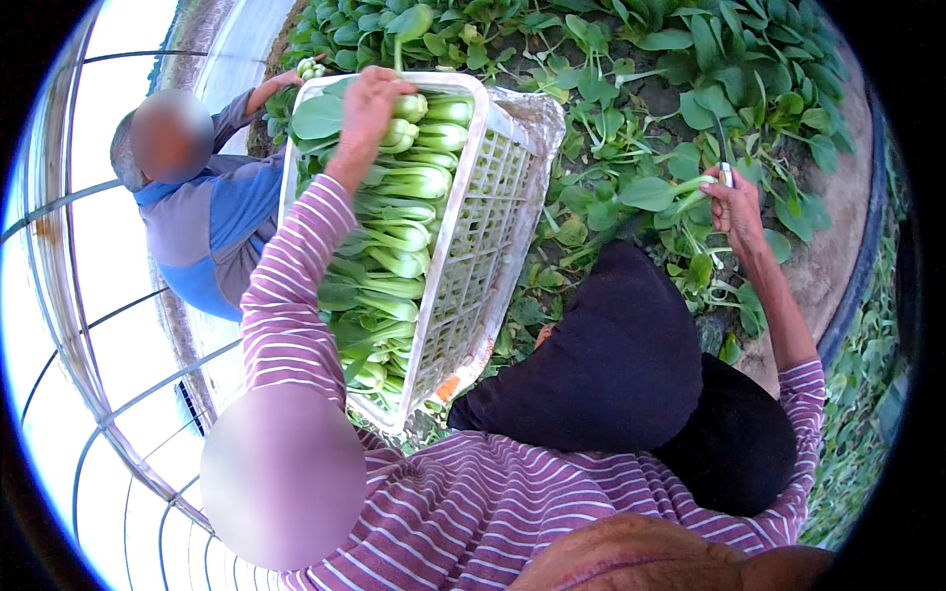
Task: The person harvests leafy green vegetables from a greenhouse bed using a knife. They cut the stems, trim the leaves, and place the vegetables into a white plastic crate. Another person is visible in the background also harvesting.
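A white plastic crate (pixel 446 273) holds rows of bok choy (pixel 399 236), their pale stem bases toward its right wall. My left hand (pixel 367 111) is over the crate's upper part, fingers bent beside the bok choy bases. A single leaf (pixel 411 24) stands up just beyond those fingers; whether they grip it or a plant is unclear. At the right, over the planted bed, my right hand (pixel 732 198) is closed around the handle of a curved knife (pixel 720 142), its blade pointing up and away. Loose leaves with green stems (pixel 661 193) stick out leftward from this hand.
A co-worker (pixel 214 214) in blue and grey bends left of the crate, one hand holding bok choy bases (pixel 310 69). Leafy plants (pixel 739 44) and scattered leaves cover the soil ahead. A dark edging (pixel 857 273) borders the bed at right. Greenhouse pipes (pixel 111 417) curve at left.
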`<action>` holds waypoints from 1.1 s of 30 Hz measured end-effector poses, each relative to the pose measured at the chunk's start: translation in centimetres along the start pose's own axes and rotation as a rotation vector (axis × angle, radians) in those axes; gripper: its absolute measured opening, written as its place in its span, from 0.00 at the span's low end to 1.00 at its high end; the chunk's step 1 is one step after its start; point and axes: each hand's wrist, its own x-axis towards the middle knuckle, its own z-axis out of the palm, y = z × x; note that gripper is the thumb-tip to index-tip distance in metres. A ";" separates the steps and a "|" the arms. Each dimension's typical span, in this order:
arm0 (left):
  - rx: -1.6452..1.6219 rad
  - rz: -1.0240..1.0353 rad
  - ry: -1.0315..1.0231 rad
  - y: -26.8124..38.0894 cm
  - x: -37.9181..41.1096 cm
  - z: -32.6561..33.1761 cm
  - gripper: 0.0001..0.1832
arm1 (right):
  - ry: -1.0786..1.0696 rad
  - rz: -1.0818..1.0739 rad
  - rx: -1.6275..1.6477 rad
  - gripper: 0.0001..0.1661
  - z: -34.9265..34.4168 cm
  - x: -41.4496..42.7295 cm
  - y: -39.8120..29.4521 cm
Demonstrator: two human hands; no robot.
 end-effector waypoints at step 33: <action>0.246 0.481 -1.008 18.4 -0.8 38.2 0.12 | 0.332 -0.073 0.521 0.17 -6.0 -0.6 4.1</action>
